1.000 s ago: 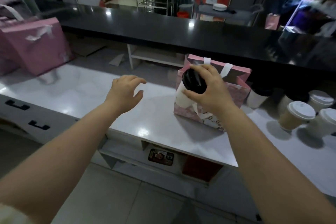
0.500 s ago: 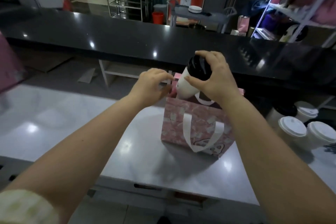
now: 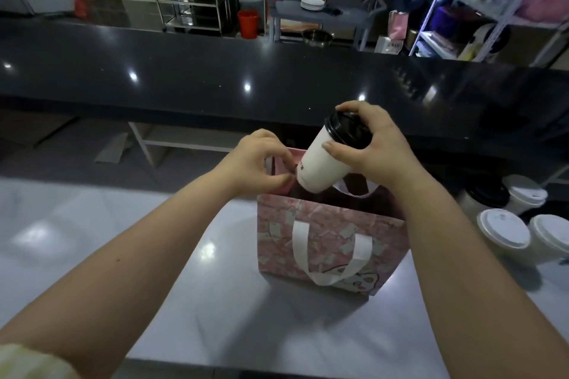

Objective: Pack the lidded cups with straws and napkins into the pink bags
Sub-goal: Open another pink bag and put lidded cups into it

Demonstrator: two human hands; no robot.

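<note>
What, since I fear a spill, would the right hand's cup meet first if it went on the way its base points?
Probably the left hand, which pinches the rim of the pink bag just beside the tilted cup; depth is unclear, so it may slip past into the open bag.

Both arms are bare from the hands back. Well behind the left hand (image 3: 261,160), far up the arm, sits a bunched sleeve (image 3: 27,360), pale cream-yellow, soft and fuzzy, faintly striped. The left forearm (image 3: 138,261) bears one small dark spot. The right hand (image 3: 372,148) has short, plain nails.
</note>
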